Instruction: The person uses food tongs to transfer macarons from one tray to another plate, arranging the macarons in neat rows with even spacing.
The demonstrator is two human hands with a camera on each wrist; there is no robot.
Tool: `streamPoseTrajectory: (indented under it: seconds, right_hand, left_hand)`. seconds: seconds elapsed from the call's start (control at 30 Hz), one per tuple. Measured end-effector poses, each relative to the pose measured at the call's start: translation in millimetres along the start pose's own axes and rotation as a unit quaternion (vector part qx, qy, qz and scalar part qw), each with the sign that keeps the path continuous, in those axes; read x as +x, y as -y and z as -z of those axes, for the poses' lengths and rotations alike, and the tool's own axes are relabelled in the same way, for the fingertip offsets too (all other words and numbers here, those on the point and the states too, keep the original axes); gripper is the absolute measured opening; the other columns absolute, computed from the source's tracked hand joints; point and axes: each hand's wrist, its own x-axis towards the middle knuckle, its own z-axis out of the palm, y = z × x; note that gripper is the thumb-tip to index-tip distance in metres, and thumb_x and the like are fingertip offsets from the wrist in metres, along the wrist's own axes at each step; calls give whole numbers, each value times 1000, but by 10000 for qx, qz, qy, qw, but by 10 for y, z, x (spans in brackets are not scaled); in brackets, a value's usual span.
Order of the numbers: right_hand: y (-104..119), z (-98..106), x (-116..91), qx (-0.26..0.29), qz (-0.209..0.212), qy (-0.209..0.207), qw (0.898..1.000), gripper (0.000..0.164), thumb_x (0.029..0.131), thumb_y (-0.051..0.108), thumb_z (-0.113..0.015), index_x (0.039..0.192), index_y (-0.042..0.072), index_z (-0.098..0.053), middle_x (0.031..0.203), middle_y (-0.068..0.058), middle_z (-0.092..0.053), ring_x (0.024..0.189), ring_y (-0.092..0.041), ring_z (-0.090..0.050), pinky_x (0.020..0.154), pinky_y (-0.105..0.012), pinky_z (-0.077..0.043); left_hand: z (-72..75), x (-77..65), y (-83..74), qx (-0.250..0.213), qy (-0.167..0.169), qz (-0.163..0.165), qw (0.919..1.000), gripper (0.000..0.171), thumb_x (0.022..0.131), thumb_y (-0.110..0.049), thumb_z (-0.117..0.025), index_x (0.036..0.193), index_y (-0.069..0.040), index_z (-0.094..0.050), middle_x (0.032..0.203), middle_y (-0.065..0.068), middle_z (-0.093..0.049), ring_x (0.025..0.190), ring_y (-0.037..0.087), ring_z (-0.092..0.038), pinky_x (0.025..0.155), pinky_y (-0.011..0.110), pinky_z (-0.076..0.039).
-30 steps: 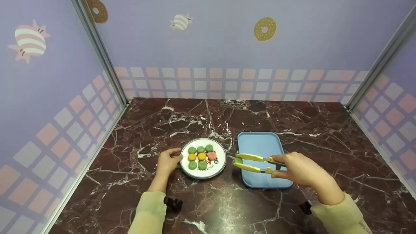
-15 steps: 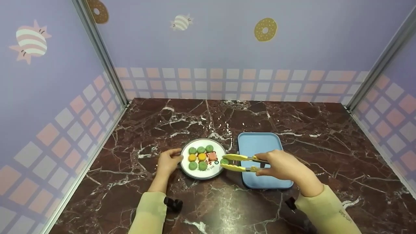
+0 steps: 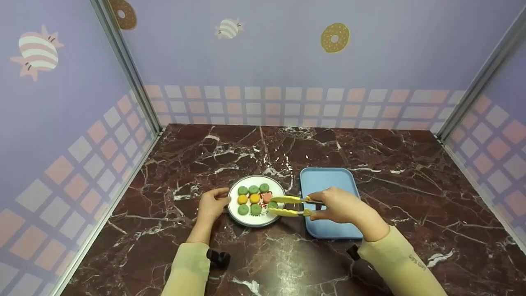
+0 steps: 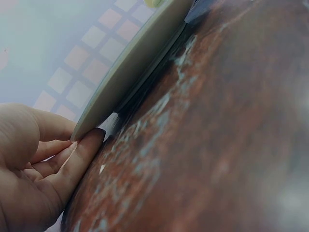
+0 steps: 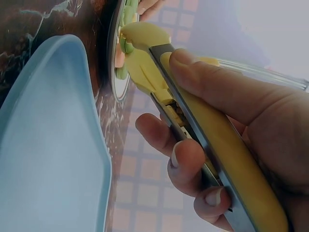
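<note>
My left hand (image 3: 211, 205) pinches the left rim of a round white plate (image 3: 277, 189) between thumb and fingers; the left wrist view shows the rim (image 4: 108, 92) between them. Green, yellow and pink macaron-like pieces sit on the plate in rows: green (image 3: 253, 189) at the back, yellow (image 3: 254, 198) and pink (image 3: 267, 197) in the middle, green in front. In my right hand (image 3: 341, 205) I grip yellow-tipped tongs (image 3: 289, 200) with metal arms. Their tips hold a green piece (image 3: 272, 204) over the plate's right side, close beside the pink one.
A light blue rectangular tray (image 3: 326, 177) lies right of the plate, partly under my right hand and the tongs. The dark red marbled tabletop (image 3: 230, 148) runs back to patterned panels (image 3: 267, 61) at the back and both sides.
My right hand has moved left with the tongs and the green piece, from the tray's left edge to over the plate's right side. The left hand stays at the rim.
</note>
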Motion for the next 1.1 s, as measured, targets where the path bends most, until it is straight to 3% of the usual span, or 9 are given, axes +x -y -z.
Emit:
streamPoseTrajectory:
  seconds: [0.13, 0.3, 0.73, 0.93, 1.1]
  right_hand:
    - [16, -5, 52, 48, -74, 113, 9999, 26, 86, 34, -83, 100, 15, -71, 78, 6, -67, 63, -8, -50, 59, -30, -43]
    - [38, 4, 90, 51, -88, 209, 9997, 27, 87, 33, -82, 103, 14, -73, 80, 4, -68, 62, -8, -48, 59, -30, -41]
    - [86, 25, 143, -24, -241, 379, 9990, 36, 87, 33, -82, 115, 12, -75, 92, -3, -75, 69, -14, -57, 62, -36, -46]
    - [88, 28, 146, -62, -206, 364, 9991, 31, 86, 33, -83, 110, 13, -76, 81, 3, -69, 63, -12, -48, 58, -32, -39]
    - [81, 21, 146, -83, -179, 335, 9992, 29, 85, 35, -84, 106, 17, -76, 79, 4, -70, 61, -10, -49, 57, -30, -38]
  left_hand:
    - [10, 1, 8, 108, -21, -112, 9999, 36, 88, -4, -72, 122, 7, -71, 115, 27, -74, 103, 37, -73, 85, 37, -62]
    - [6, 2, 6, 50, -42, -90, 9999, 36, 87, -5, -72, 122, 6, -71, 114, 27, -74, 101, 35, -73, 78, 30, -61]
    - [1, 5, 3, 15, 11, 19, 10000, 37, 89, -5, -71, 124, 6, -70, 116, 27, -73, 103, 35, -73, 75, 28, -62]
    - [2, 1, -5, 31, 14, 49, 10000, 37, 89, -6, -71, 125, 5, -71, 117, 26, -73, 104, 35, -73, 76, 28, -61]
    - [1, -4, -9, 9, -1, 82, 10000, 37, 89, -5, -70, 124, 5, -71, 117, 27, -73, 102, 34, -72, 72, 25, -59]
